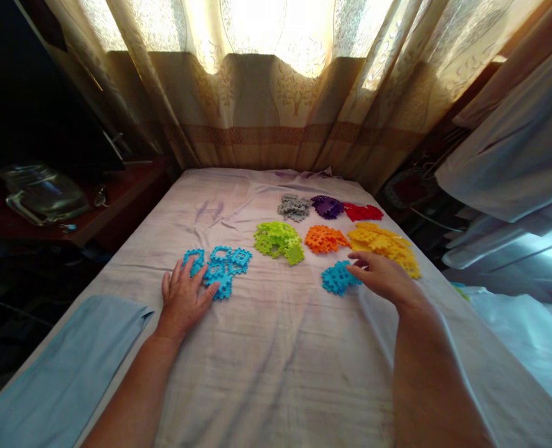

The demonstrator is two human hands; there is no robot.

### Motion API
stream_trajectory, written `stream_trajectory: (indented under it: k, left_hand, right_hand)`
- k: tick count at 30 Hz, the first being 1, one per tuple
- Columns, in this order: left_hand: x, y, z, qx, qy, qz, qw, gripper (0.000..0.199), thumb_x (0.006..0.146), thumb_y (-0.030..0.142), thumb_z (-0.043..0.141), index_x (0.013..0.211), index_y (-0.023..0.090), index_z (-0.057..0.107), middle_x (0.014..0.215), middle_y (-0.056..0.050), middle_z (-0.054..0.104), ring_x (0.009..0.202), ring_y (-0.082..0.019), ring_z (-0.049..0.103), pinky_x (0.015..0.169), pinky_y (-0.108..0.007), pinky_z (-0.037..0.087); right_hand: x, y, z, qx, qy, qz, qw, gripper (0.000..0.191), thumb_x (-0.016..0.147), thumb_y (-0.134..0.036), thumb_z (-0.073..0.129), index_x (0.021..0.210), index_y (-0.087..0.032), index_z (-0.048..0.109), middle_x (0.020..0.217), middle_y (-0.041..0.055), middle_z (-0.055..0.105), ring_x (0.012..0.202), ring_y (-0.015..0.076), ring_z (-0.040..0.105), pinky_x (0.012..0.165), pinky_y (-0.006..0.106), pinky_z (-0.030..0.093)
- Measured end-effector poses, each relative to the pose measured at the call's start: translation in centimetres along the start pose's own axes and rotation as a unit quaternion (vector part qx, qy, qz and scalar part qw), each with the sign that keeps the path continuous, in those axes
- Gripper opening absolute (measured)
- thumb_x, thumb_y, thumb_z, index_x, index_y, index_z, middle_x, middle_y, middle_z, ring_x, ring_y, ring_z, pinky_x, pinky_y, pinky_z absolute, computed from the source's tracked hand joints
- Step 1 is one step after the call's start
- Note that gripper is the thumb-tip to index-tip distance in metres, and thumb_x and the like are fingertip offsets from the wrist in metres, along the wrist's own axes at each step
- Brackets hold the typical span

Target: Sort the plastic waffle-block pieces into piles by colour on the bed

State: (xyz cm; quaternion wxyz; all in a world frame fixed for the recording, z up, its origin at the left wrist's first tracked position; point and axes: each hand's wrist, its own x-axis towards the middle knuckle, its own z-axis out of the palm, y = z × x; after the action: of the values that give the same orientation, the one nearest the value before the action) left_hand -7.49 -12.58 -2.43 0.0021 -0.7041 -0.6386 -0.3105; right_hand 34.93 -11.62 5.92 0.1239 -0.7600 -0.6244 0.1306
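My left hand (185,297) lies with its fingers spread at the left edge of a group of blue interlocking plastic pieces (219,269), which have notched edges and lie flat. Its fingertips touch or cover the nearest of them. Over at the right, my right hand (376,274) hovers at a small pile of blue pieces (337,278), thumb and fingers apart at the pile's right side. Whether its fingertips touch a piece I cannot make out. Just behind that hand is a yellow pile (385,239), with an orange pile (326,238) beside it.
A lime green pile (278,241) lies mid-table. Further back are grey (294,206), purple (327,206) and red (363,211) piles. A folded light blue cloth (77,354) lies at the left edge of the sheet-covered table (276,361). A glass jug (46,193) stands on a side surface.
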Motion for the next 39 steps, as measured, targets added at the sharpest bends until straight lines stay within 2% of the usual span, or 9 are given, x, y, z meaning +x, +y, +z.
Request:
stream_trajectory:
  k: [4,8,12,16,20,25,28,33,39]
  left_hand:
    - [0.0,0.5,-0.5,0.023,-0.004,0.032,0.999,0.038,0.082,0.051,0.059,0.110,0.028,0.070,0.145,-0.012,0.052,0.142,-0.037,0.033,0.116,-0.063,0.014]
    - [-0.1,0.8,-0.7,0.023,-0.014,0.046,0.999,0.036,0.081,0.051,0.061,0.105,0.026,0.068,0.135,-0.014,0.060,0.136,-0.035,0.043,0.114,-0.063,0.018]
    - [-0.1,0.7,-0.4,0.000,-0.031,0.044,0.999,0.028,0.083,0.047,0.059,0.102,0.027,0.066,0.121,-0.009,0.069,0.123,-0.030,0.056,0.115,-0.058,0.020]
    - [0.1,0.9,-0.7,-0.025,-0.008,0.053,0.998,0.025,0.085,0.046,0.057,0.098,0.026,0.066,0.118,-0.008,0.071,0.111,-0.027,0.062,0.114,-0.055,0.023]
    - [-0.1,2.6,-1.1,-0.067,0.009,0.097,0.993,0.033,0.085,0.046,0.059,0.111,0.025,0.062,0.122,-0.008,0.069,0.115,-0.025,0.062,0.114,-0.051,0.029]
    - [-1.2,5.8,-0.8,-0.115,-0.018,0.194,0.974,0.048,0.087,0.038,0.060,0.133,0.026,0.050,0.126,-0.007,0.067,0.121,-0.022,0.060,0.116,-0.046,0.031]
    - [-1.7,6.9,-0.4,-0.123,-0.021,0.236,0.964,0.051,0.089,0.035,0.059,0.138,0.026,0.045,0.127,-0.007,0.066,0.121,-0.021,0.060,0.116,-0.045,0.031]
    - [-1.4,6.0,-0.2,-0.086,-0.027,0.218,0.972,0.059,0.087,0.045,0.060,0.139,0.024,0.045,0.136,-0.012,0.060,0.130,-0.025,0.052,0.117,-0.047,0.027]
    - [-0.4,3.1,-0.9,0.060,-0.031,0.075,0.995,0.061,0.083,0.052,0.060,0.133,0.018,0.053,0.134,-0.016,0.061,0.130,-0.032,0.051,0.116,-0.054,0.023]
  right_hand:
    - [-0.1,-0.9,-0.3,-0.020,0.005,0.016,1.000,0.038,0.085,-0.037,0.057,0.116,-0.020,0.070,0.106,0.0095,0.074,0.088,0.0227,0.070,0.075,0.033,0.051]
    - [-0.6,-2.4,-0.2,-0.022,0.001,-0.042,0.999,0.035,0.086,-0.036,0.055,0.113,-0.021,0.071,0.104,0.0085,0.074,0.085,0.0220,0.069,0.075,0.033,0.052]
    - [-1.1,-4.2,0.6,-0.001,-0.005,-0.103,0.995,0.031,0.086,-0.036,0.056,0.109,-0.023,0.072,0.104,0.0065,0.074,0.084,0.0199,0.068,0.075,0.031,0.051]
    - [-1.7,-5.9,1.3,0.018,-0.019,-0.150,0.988,0.027,0.087,-0.034,0.057,0.107,-0.024,0.071,0.105,0.0049,0.074,0.080,0.0172,0.068,0.076,0.029,0.051]
    - [-2.7,-8.4,2.0,0.041,-0.046,-0.192,0.980,0.027,0.088,-0.031,0.057,0.111,-0.023,0.069,0.105,0.0056,0.074,0.083,0.0173,0.069,0.078,0.029,0.051]
    - [-4.3,-12.1,4.1,0.137,-0.102,-0.244,0.954,0.042,0.087,-0.031,0.060,0.128,-0.024,0.060,0.106,0.0045,0.074,0.080,0.0160,0.068,0.074,0.028,0.050]
    - [-4.8,-13.5,5.4,0.168,-0.117,-0.248,0.947,0.037,0.086,-0.028,0.061,0.122,-0.023,0.065,0.094,0.0030,0.075,0.077,0.0157,0.068,0.072,0.027,0.049]
    - [-3.6,-11.9,4.6,0.167,-0.101,-0.218,0.956,0.029,0.084,-0.022,0.060,0.112,-0.022,0.069,0.081,0.0007,0.073,0.072,0.0143,0.065,0.068,0.025,0.046]
    - [-1.3,-5.6,0.0,0.076,-0.003,-0.069,0.995,0.032,0.083,-0.025,0.060,0.113,-0.020,0.069,0.083,0.0025,0.072,0.069,0.0150,0.063,0.062,0.024,0.043]
